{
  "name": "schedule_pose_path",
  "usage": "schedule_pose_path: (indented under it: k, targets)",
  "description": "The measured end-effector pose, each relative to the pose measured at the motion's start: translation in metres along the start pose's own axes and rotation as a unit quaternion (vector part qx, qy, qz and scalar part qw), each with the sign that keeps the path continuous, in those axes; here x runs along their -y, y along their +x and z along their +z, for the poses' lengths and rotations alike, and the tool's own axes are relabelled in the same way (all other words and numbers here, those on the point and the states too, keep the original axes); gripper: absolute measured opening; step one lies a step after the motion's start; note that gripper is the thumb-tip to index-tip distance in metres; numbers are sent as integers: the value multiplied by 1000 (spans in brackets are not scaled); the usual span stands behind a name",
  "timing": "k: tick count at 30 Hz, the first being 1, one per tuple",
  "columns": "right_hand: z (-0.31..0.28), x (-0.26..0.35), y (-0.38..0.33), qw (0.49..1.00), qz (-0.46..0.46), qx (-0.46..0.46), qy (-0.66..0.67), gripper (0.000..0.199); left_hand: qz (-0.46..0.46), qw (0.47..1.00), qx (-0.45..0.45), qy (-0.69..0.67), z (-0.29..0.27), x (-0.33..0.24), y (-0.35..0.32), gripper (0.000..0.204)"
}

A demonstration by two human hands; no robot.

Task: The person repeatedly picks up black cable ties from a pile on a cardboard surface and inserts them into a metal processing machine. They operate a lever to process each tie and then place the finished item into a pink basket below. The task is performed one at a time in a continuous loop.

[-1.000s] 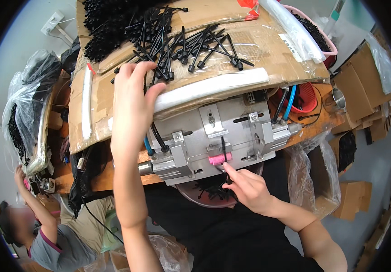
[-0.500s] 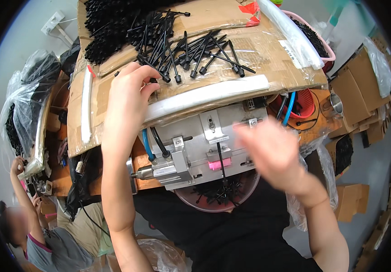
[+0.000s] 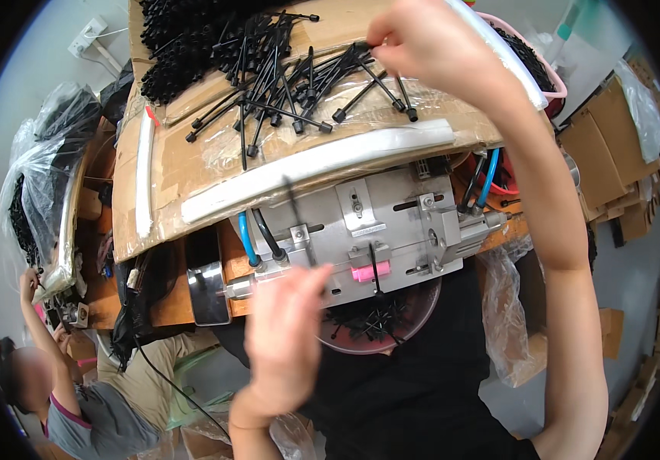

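1. While the right hand [image 3: 429, 46] pinches a black plastic pin [image 3: 360, 47] on the brown cardboard tray [image 3: 192, 161], picking is the step in hand.
2. Blurred, the left hand [image 3: 288, 330] holds a thin black pin [image 3: 293, 207] before the grey metal fixture [image 3: 391, 222]; seating it calls for careful alignment.

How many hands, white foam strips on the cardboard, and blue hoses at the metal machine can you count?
Hands: 3, the left hand, the right hand, a co-worker's hand
White foam strips: 2
Blue hoses: 2
Total: 7

Our right hand [image 3: 429, 46] pinches a black pin [image 3: 345, 57] on the far cardboard tray [image 3: 192, 165]; our left hand [image 3: 288, 337], blurred, holds another black pin [image 3: 297, 218] near the metal jig [image 3: 376, 226].
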State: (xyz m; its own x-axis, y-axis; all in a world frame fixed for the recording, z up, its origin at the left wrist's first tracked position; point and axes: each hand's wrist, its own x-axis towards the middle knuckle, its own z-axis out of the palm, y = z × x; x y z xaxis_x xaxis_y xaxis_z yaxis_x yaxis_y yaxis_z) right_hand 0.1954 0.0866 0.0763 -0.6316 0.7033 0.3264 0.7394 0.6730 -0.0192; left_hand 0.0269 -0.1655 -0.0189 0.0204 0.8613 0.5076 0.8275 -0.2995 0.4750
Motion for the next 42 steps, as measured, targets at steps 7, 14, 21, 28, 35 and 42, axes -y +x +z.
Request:
schedule_pose_path:
  k: [7, 14, 21, 28, 35, 42]
  targets:
    - [-35, 15, -78, 863, 106, -174, 462, 25, 3, 989, 127, 77, 80, -27, -57, 75]
    - [-23, 35, -157, 832, 78, -262, 482, 17, 0, 986, 142, 90, 88, -28, -45, 74]
    - [74, 94, -236, 917, 6, -125, 378, 57, -5, 998, 62, 22, 44, -13, 25, 60]
    - [126, 118, -236, 928, -14, -88, 361, 66, 28, 999, 33, 27, 34, 43, 130, 20]
    - [107, 107, -231, 940, -8, -39, 339, 63, 21, 999, -39, 5, 26, 22, 91, 18]
    - [54, 44, -147, 964, -8, -225, 142, 36, -1, 999, 36, 34, 58, -19, -48, 56]
